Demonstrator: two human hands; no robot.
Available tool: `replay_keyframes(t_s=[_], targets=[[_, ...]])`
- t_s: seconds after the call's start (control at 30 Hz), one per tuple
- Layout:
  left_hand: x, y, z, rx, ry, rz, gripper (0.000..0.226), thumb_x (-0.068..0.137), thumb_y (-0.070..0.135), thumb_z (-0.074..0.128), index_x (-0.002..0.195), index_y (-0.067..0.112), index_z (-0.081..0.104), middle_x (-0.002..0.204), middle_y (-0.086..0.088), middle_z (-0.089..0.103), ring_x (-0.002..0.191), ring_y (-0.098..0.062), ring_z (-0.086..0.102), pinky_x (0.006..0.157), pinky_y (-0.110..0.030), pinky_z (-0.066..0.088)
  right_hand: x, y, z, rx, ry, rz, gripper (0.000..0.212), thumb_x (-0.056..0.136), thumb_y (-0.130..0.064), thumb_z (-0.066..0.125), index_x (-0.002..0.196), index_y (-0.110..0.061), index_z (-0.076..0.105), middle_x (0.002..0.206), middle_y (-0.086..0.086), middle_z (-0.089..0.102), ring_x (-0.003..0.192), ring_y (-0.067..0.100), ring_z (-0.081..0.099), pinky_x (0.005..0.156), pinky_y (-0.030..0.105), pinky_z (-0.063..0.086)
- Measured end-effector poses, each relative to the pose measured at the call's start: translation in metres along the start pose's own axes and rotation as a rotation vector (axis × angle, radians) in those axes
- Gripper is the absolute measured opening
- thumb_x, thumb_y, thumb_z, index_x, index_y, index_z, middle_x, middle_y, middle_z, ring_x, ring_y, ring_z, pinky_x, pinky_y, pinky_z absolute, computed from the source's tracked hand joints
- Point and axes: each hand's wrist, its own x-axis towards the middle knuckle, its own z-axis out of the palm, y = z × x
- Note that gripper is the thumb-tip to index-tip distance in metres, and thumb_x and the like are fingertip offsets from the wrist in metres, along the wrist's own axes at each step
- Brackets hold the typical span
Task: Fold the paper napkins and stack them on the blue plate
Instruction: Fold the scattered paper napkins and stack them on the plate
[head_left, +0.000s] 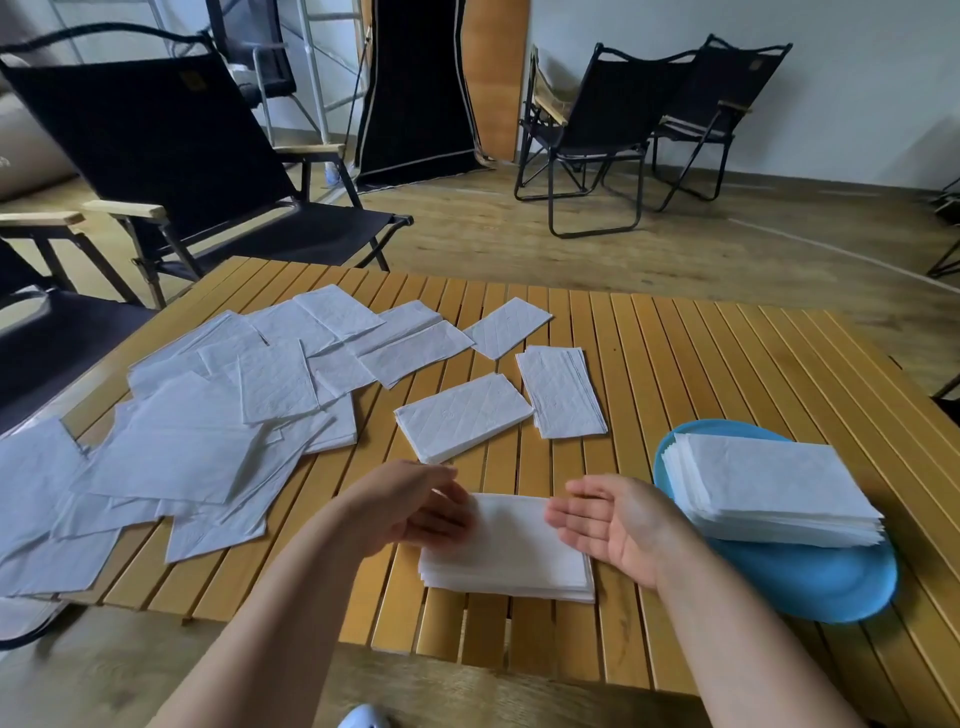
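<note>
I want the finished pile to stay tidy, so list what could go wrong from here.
1. The tall stack overhangs the blue plate at its near right corner; adding more could tip it.
2. The folded napkins between the left hand and right hand are loose layers and may fan apart when lifted.
3. Unfolded napkins hang over the slatted table's left edge and could slide off.

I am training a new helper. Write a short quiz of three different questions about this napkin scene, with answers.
1. True or false: the blue plate already carries a stack of folded napkins.
2. Which hand is palm up: left hand or right hand?
3. Where does the loose heap of napkins lie: A) left side of the table, B) on the plate, C) on a chair?

Key: 1 true; 2 right; 3 A.
</note>
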Motion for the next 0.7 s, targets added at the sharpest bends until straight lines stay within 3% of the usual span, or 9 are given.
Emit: replay_keyframes(t_s=[0.17, 0.27, 0.37, 0.47, 0.53, 0.7], targets=[[0.002, -0.001, -0.014, -0.037, 0.149, 0.071, 0.023, 0.1, 0.022, 0.06, 0.108, 0.003, 0.07, 0.09, -0.014, 0.078, 0.084, -0.027, 0.076, 0.074, -0.034, 0.062, 0.001, -0.005, -0.013, -0.024, 0.099, -0.047, 0.019, 0.101, -0.015, 0.052, 0.114, -0.004, 0.061, 0.098, 0.021, 0.076, 0.091, 0.034, 0.075, 0.08, 0.042, 0.06], [0.013, -0.006, -0.02, 0.128, 0.45, 0.331, 0.013, 0.098, 0.026, 0.063, 0.104, 0.016, 0.069, 0.089, -0.004, 0.077, 0.073, -0.015, 0.069, 0.064, -0.026, 0.054, 0.002, -0.005, -0.013, -0.078, 0.211, -0.14, 0.014, 0.101, -0.015, 0.055, 0.108, -0.007, 0.064, 0.096, 0.017, 0.076, 0.089, 0.03, 0.075, 0.074, 0.038, 0.06], [0.029, -0.012, -0.02, 0.483, 0.678, 0.543, 0.02, 0.095, 0.029, 0.066, 0.115, 0.027, 0.067, 0.116, 0.004, 0.069, 0.099, -0.012, 0.064, 0.081, -0.029, 0.053, 0.004, -0.007, -0.012, -0.109, 0.288, -0.217, 0.01, 0.099, -0.017, 0.059, 0.101, -0.011, 0.066, 0.094, 0.013, 0.075, 0.088, 0.027, 0.073, 0.071, 0.036, 0.057], [0.043, -0.019, -0.017, 0.663, 0.659, 0.598, 0.038, 0.093, 0.027, 0.069, 0.13, 0.03, 0.062, 0.14, 0.005, 0.058, 0.123, -0.019, 0.057, 0.098, -0.035, 0.049, 0.004, -0.005, -0.01, -0.135, 0.284, -0.237, 0.009, 0.099, -0.019, 0.059, 0.099, -0.014, 0.067, 0.094, 0.011, 0.075, 0.09, 0.027, 0.072, 0.074, 0.038, 0.057], [0.048, -0.022, -0.015, 0.745, 0.645, 0.602, 0.043, 0.094, 0.028, 0.068, 0.136, 0.028, 0.059, 0.143, 0.003, 0.058, 0.128, -0.02, 0.055, 0.104, -0.038, 0.047, 0.004, -0.003, -0.008, -0.17, 0.278, -0.249, 0.01, 0.1, -0.021, 0.058, 0.099, -0.016, 0.067, 0.094, 0.01, 0.075, 0.092, 0.026, 0.072, 0.079, 0.041, 0.058], [0.051, -0.018, -0.015, 0.721, 0.713, 0.583, 0.034, 0.097, 0.027, 0.064, 0.13, 0.028, 0.065, 0.133, 0.0, 0.065, 0.12, -0.02, 0.059, 0.095, -0.032, 0.048, 0.006, -0.001, -0.007, -0.22, 0.268, -0.272, 0.01, 0.1, -0.022, 0.058, 0.1, -0.019, 0.068, 0.094, 0.007, 0.075, 0.093, 0.026, 0.072, 0.079, 0.038, 0.058]])
